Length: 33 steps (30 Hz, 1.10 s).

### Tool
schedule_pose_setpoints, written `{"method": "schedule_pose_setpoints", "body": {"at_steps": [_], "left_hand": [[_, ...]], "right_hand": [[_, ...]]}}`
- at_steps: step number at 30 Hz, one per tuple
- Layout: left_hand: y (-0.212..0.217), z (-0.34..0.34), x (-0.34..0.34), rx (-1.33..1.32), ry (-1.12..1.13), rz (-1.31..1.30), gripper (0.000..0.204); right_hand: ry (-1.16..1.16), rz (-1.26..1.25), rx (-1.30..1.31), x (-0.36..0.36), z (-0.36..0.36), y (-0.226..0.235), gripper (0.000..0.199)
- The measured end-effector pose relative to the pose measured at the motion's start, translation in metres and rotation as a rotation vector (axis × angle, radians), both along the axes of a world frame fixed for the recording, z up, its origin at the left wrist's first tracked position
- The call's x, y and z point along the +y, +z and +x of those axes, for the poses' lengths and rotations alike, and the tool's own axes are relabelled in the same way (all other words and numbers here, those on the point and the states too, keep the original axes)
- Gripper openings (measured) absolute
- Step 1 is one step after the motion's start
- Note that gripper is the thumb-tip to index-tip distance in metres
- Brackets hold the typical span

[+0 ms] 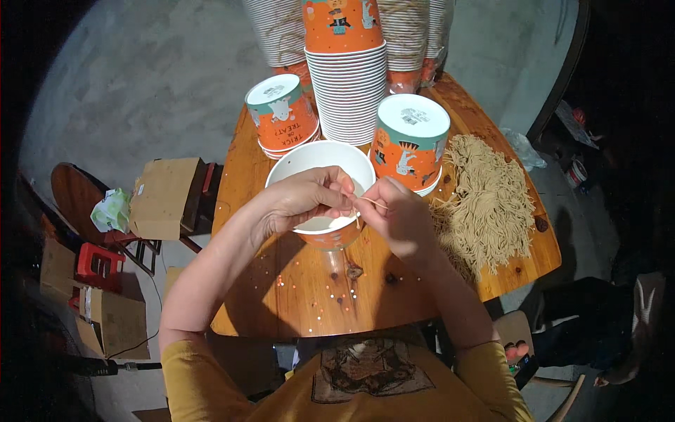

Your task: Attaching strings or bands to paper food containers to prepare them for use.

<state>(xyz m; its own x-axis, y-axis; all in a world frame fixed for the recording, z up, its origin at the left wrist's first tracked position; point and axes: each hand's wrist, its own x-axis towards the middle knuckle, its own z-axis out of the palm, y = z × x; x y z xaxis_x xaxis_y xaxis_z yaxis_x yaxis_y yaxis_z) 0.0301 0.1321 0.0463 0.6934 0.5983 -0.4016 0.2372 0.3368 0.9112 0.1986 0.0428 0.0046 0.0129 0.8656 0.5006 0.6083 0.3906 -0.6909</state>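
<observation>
A paper bucket [332, 239], white inside and orange outside, stands upright on the wooden table in front of me. Just above its near rim my two hands meet. Between the fingertips of my left hand [313, 197] and my right hand [401, 219] is a thin beige cord [373, 202], pinched by both. A short end of it hangs below the fingers. Whether the cord passes through the bucket's wall is hidden by my hands. Right of my right hand lies a large heap of similar beige cords [492, 204].
Behind the bucket rises a tall stack of nested buckets [346, 91]. Upside-down orange buckets stand at its left [281, 119] and right [408, 137], with more stacks behind. Small white and orange dots [332, 296] litter the wooden table [302, 316]. Cardboard boxes [165, 197] and a red stool [98, 264] are at left.
</observation>
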Motion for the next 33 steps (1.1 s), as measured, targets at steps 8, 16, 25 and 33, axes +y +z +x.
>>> {"method": "schedule_pose_setpoints", "body": {"at_steps": [8, 16, 25, 33], "left_hand": [[0.002, 0.003, 0.000, 0.031, -0.033, -0.043, 0.020], [-0.001, 0.005, -0.003, 0.006, -0.033, -0.014, 0.020], [0.003, 0.006, -0.009, -0.012, -0.095, -0.038, 0.036], [0.002, 0.005, -0.004, -0.016, -0.173, 0.010, 0.046]], "right_hand": [[0.008, -0.073, 0.180, 0.006, 0.000, -0.016, 0.016], [0.074, -0.210, 0.461, 0.003, -0.001, -0.019, 0.018], [-0.004, -0.221, 0.450, 0.000, -0.006, -0.016, 0.019], [0.032, -0.264, 0.497, -0.001, -0.007, -0.013, 0.019]]}}
